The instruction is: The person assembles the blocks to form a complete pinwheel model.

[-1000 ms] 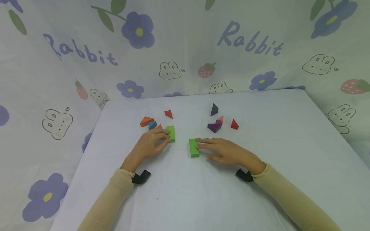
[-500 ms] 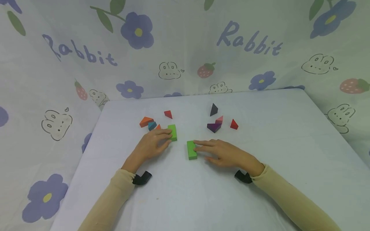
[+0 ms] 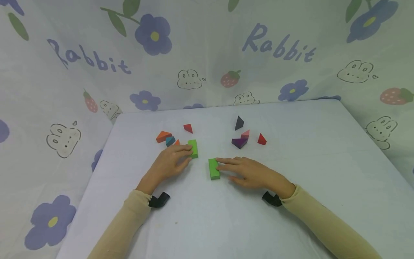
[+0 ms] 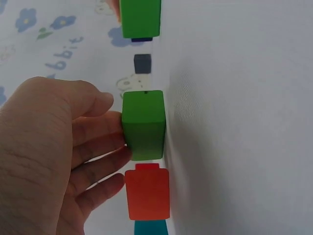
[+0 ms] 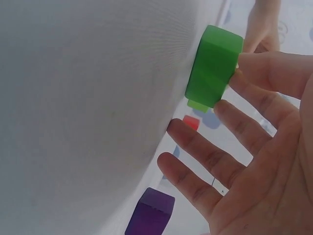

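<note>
My left hand (image 3: 165, 162) touches the left side of a green rectangular block (image 3: 195, 148) with its fingertips. In the left wrist view its fingers lie loosely extended along this green block (image 4: 143, 127), and the thumb stays apart from it. A second green block (image 3: 213, 169) lies on the table, nearer and a little to the right. The outstretched fingertips of my right hand (image 3: 250, 173) touch its right side. From the right wrist, two fingertips meet the green block (image 5: 212, 68), while the other fingers are spread away. A gap separates the two blocks.
Behind my left hand lie an orange block (image 3: 164, 136), a blue block (image 3: 170, 141), a small orange piece (image 3: 177, 142) and a red piece (image 3: 188, 128). At the right are a purple block (image 3: 239, 142), pink (image 3: 245, 134), red (image 3: 262, 139) and dark grey (image 3: 239, 123) pieces.
The left green block has shifted slightly right under my left hand. My right hand and its green block have moved a little left and towards me. Over the last half second both hardly move.
</note>
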`<state>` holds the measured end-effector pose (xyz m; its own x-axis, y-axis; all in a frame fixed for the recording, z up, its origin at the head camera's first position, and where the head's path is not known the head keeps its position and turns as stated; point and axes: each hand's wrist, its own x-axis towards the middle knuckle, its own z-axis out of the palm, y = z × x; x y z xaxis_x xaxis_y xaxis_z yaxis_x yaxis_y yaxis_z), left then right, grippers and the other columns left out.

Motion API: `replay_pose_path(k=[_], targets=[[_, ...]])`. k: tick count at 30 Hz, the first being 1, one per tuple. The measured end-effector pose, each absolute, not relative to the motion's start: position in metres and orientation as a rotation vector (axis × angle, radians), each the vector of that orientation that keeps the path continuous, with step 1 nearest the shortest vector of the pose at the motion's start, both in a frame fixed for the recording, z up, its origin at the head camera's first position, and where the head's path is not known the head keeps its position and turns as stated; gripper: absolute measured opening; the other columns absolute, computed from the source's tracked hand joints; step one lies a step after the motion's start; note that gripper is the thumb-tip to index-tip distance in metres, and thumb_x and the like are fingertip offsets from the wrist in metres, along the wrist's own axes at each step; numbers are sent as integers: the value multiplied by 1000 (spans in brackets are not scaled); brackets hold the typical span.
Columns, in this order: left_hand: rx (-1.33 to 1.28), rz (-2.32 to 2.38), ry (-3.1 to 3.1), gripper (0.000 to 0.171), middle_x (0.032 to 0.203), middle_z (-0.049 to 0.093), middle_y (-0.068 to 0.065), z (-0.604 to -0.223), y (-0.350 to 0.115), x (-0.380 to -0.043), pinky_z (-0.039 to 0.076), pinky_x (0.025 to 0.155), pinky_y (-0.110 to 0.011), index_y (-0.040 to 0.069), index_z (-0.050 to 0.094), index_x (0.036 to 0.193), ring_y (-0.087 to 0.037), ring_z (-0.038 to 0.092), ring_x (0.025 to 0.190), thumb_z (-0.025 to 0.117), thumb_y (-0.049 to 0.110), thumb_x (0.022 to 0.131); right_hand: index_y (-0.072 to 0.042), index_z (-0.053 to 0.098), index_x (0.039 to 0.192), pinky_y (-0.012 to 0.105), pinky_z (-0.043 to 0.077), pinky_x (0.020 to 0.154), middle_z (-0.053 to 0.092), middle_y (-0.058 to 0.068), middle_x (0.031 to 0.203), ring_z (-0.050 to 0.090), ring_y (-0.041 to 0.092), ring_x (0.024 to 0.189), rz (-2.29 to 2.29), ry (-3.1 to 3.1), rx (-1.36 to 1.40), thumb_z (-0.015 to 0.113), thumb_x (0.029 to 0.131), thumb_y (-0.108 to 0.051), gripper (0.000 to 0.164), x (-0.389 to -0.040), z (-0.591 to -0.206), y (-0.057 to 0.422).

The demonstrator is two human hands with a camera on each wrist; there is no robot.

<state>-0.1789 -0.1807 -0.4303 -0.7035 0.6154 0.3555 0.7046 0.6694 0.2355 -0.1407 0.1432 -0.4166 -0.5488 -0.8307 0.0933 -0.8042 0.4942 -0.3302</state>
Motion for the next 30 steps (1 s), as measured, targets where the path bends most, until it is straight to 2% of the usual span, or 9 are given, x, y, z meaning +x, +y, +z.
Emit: replay_pose_path(k=[9,18,30], targets=[[-1126,-561,-2664,35,130,65,-9,-431,-175,-175,49,104,-43,5,69,122,-25,60,123,71,17,88,-23,49,145,44,49,102,39,-2,156,56,24,128,-504,2653,-1449,61,97,-22,50,-140,-417,143],[-1185,-482,-2753,49,147,51,-3,-430,-166,-169,41,113,-43,10,54,141,-22,47,138,64,15,93,-23,50,144,43,50,99,41,0,155,57,23,126,-501,2672,-1459,61,96,-19,50,-141,-416,144],[-1211,-466,-2710,50,150,48,-3,-434,-160,-167,42,112,-42,11,51,143,-21,45,139,61,12,94,-23,49,144,40,50,101,39,-1,156,56,20,126,-495,2697,-1486,62,95,-17,51,-143,-419,144]])
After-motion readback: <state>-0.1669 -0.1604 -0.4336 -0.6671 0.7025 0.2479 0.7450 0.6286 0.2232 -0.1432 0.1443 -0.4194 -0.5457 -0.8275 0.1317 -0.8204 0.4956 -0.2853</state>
